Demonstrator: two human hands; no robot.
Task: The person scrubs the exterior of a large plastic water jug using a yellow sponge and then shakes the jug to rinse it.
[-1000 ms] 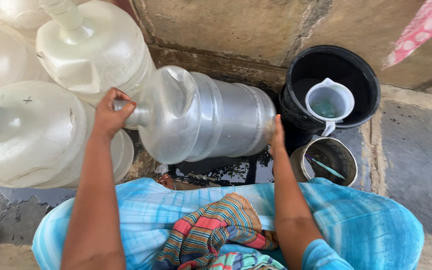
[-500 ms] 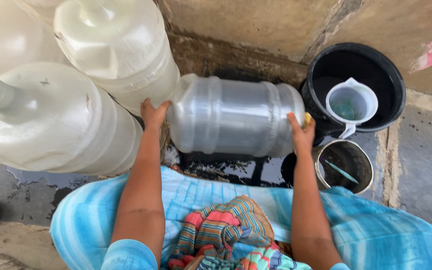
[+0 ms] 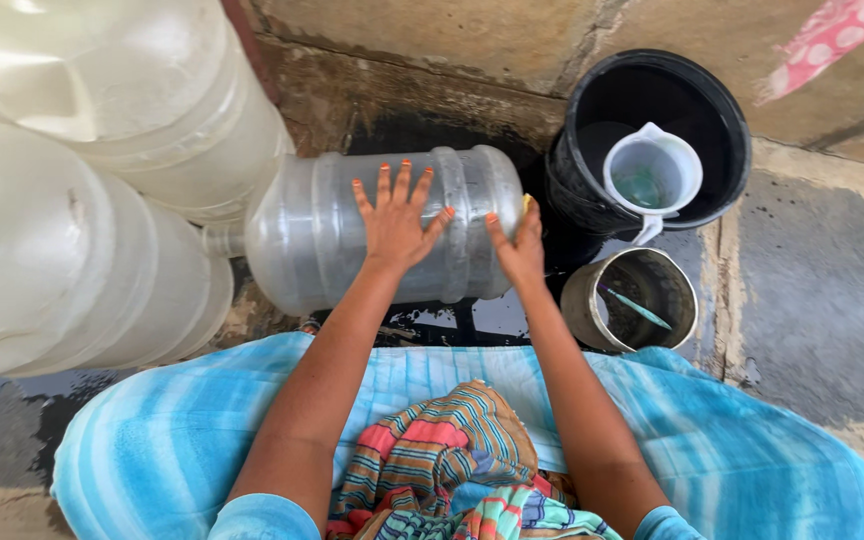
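Note:
A large clear plastic water jug [image 3: 322,235] lies on its side on wet ground, neck pointing left. My left hand [image 3: 395,220] rests flat on top of its body, fingers spread. My right hand [image 3: 520,245] presses against the jug's right end, near its base, with something small and yellow showing just behind the fingers. Both arms reach forward over my lap, which is covered in blue striped cloth.
Two big whitish jugs [image 3: 62,250] stand at the left, close to the lying jug's neck. A black bucket [image 3: 712,120] at upper right holds a white plastic mug [image 3: 652,175]. A small metal pot [image 3: 582,305] sits below it. A stone wall [image 3: 432,40] runs behind.
The jug has been laid down and turned with its neck to the left. My left hand moved from the neck end onto the top of the body; my right hand stays at the base.

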